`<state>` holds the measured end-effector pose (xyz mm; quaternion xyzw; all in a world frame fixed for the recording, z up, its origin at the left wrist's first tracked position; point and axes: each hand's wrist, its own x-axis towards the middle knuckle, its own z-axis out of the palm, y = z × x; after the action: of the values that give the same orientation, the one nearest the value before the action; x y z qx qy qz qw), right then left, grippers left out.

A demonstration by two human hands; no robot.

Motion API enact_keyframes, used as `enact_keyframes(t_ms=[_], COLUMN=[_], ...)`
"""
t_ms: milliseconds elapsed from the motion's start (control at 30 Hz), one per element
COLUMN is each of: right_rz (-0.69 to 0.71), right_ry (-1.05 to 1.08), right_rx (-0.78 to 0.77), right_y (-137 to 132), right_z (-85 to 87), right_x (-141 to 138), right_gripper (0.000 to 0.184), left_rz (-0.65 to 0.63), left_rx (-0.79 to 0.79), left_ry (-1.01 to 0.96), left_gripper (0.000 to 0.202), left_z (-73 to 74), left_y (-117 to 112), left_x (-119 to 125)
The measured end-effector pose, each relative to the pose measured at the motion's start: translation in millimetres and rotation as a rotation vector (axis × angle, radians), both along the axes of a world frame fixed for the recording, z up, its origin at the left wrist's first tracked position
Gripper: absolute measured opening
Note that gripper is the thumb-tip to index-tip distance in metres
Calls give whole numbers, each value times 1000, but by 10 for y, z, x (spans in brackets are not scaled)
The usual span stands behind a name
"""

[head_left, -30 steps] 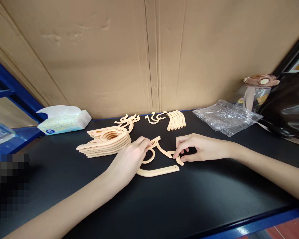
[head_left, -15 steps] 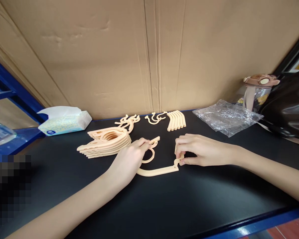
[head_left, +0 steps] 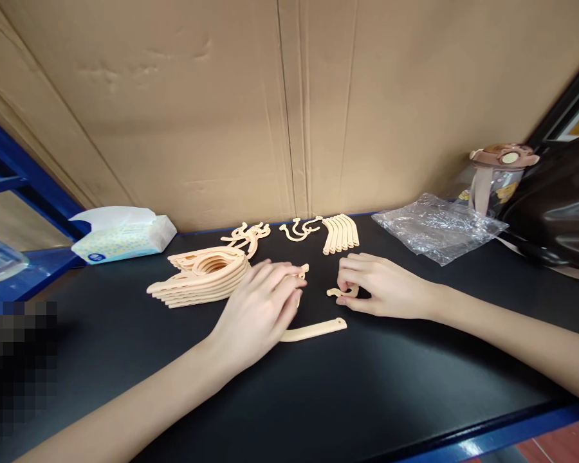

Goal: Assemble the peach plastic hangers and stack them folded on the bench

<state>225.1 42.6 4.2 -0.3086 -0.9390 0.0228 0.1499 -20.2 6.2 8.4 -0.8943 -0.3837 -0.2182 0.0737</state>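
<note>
My left hand [head_left: 260,308] lies flat on the black table, fingers stretched out over a peach plastic hook piece [head_left: 303,270] whose end shows past the fingertips. A curved peach arm piece [head_left: 318,330] lies just under that hand's fingers, its left end hidden. My right hand [head_left: 381,286] pinches a small curved peach piece [head_left: 340,292] against the table, a little above the arm piece's right end. A stack of finished peach hangers [head_left: 202,276] sits to the left of my left hand.
Loose hooks [head_left: 246,235] and a row of curved arm pieces [head_left: 341,233] lie at the back by the cardboard wall. A tissue pack [head_left: 123,233] is at the left, a clear plastic bag [head_left: 437,225], a bottle [head_left: 499,173] and a dark bag [head_left: 560,212] at the right.
My left hand has flattened and slid right over the hook piece. My right hand has lifted its small piece up and away from the arm piece's right end.
</note>
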Motion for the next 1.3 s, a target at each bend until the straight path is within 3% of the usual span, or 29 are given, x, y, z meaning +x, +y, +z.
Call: enact_keyframes(t_ms=[133,333,567,800,967,1300], right_rz=[-1,17,16,-103,-164,-60], right_ry=[22,-41,-21,87,148,234], right_rx=[-20,81,250,42,14,-159], right_y=[-7,1,47,26,-27,-90], right_z=[-10,-37,-117,-142,-90,-71], right_x=[-14,-39,-81,-53,-65,-94], right_gripper=[13,18,18,20,20,29], left_rz=[-205,-147,-148,-96,-81,-90], left_rx=[-183,-315,-331,-408,-445,-437], left_ry=[-10,-10,-47,-169,-212,-201], left_gripper=[19,14,17,17,18,17], left_z=[-40,-100,-51,-80,-75,-107], left_y=[-67,-38,-44,-30,-28,-24], left_x=[55,79,89,72,62,54])
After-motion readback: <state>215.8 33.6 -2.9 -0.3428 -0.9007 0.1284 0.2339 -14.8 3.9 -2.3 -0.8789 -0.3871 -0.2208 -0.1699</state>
